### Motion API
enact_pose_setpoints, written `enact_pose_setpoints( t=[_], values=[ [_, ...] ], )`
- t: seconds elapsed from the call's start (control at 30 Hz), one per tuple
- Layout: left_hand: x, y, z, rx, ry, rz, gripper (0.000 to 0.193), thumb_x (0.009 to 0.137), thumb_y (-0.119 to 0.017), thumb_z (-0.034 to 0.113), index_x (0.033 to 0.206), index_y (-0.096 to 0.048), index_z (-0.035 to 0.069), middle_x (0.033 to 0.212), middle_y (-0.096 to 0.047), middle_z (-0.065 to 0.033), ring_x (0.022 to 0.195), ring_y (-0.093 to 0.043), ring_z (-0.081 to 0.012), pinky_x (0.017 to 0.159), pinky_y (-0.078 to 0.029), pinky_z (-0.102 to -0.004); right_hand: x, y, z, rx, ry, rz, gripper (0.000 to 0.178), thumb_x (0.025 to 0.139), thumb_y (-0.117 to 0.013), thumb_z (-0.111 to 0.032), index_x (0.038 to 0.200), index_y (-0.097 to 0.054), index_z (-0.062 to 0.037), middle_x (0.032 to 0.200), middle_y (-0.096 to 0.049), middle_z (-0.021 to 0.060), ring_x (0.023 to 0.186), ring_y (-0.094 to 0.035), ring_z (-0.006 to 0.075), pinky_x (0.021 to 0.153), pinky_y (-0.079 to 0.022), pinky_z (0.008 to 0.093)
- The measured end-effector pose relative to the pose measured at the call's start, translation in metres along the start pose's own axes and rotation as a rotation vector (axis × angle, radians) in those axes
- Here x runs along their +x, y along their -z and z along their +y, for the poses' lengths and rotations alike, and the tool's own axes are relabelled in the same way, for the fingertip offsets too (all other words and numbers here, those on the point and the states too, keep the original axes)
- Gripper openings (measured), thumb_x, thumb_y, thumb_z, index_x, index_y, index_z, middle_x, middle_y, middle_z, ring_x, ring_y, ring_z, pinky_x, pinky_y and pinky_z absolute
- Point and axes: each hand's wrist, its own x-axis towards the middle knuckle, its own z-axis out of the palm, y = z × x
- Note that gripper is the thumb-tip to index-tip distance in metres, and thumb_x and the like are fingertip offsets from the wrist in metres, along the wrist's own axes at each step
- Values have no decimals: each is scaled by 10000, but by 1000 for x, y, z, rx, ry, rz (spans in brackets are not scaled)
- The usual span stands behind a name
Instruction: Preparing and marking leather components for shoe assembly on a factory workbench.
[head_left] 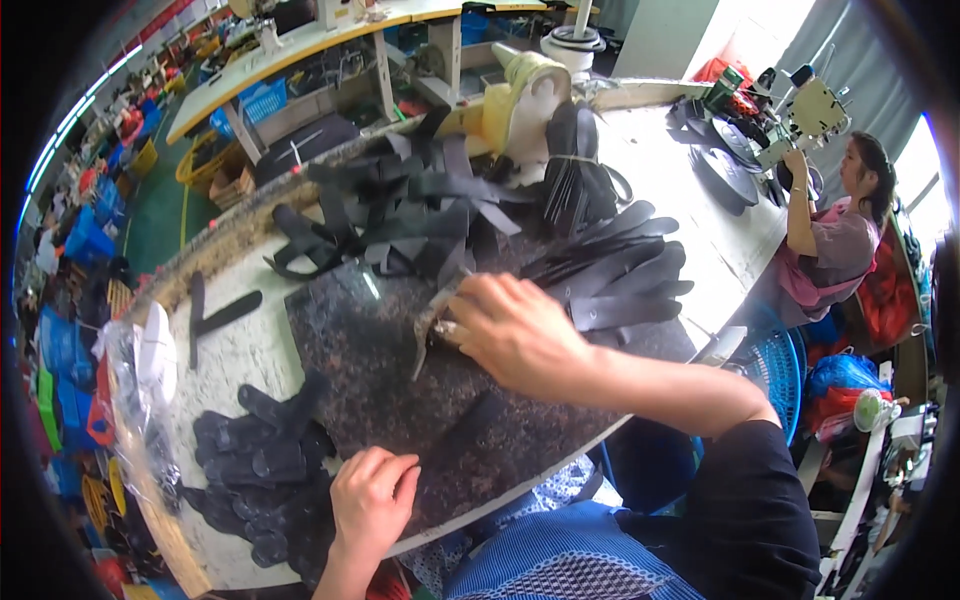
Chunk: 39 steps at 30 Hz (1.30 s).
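Note:
My right hand is closed around a small, stained, greyish-brown tool above the dark mottled board; its exact kind is unclear. A thin end of the tool points down toward the board. My left hand rests at the board's near left edge, fingers curled, with the fingertips beside the near end of a black strip. Whether they pinch anything is hidden. Left of that hand lies a heap of black rounded pieces. Beyond the board are loose black strips and fanned black pieces.
A tied black bundle stands beside a yellowish-white container at the back. Two black strips and clear plastic wrap lie at the left. A co-worker sits at a machine on the right, near a blue basket.

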Motion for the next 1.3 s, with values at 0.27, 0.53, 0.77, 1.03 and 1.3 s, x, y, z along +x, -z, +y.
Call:
enact_pose_setpoints(
  t=[0.27, 0.53, 0.77, 1.03, 1.3],
  values=[
    [80, 33, 15, 49, -139, 107, 262, 805, -855, 88, 1054, -777, 62, 969, -686, -77, 895, -680, -292, 781, -558, -396, 143, 85, 274, 125, -584, 429, 454, 949, -711, -393, 1070, -755, 42, 1065, -761, 247, 980, -748, 365, 906, -582, 447],
    [292, -69, 9, 534, -223, 118, 919, 733, -884, 521, 1523, -534, 208, 1606, -357, -223, 1524, -297, -459, 1197, -231, -746, 228, 43, 313, 346, -964, -135, 778, 882, -727, -660, 1188, -768, 53, 1134, -746, 175, 997, -698, 262, 916, -533, 389],
    [330, -21, -12, 625, -312, -129, 635, 681, -825, 39, 1273, -677, 216, 1451, -539, -134, 1266, -587, -354, 963, -531, -509, 212, 58, 332, 731, -990, -252, 681, 856, -789, -445, 1265, -695, 91, 1128, -739, 187, 931, -742, 261, 752, -612, 348],
    [299, 29, -46, 663, -412, -248, 530, 709, -728, -38, 1207, -722, 143, 1532, -506, -168, 1412, -483, -355, 1089, -418, -465, 218, 32, 303, 681, -941, 134, 681, 759, -865, -424, 1070, -725, 166, 1040, -735, 240, 769, -754, 329, 510, -592, 467],
    [255, 61, -12, 206, -217, -409, 891, 732, -843, 279, 1556, -513, 197, 1714, -282, -184, 1618, -180, -416, 1293, -233, -536, 155, 58, 326, 591, -946, 183, 884, 865, -707, -694, 1349, -634, 42, 1330, -649, 168, 1241, -601, 262, 1042, -478, 394]
  ],
)
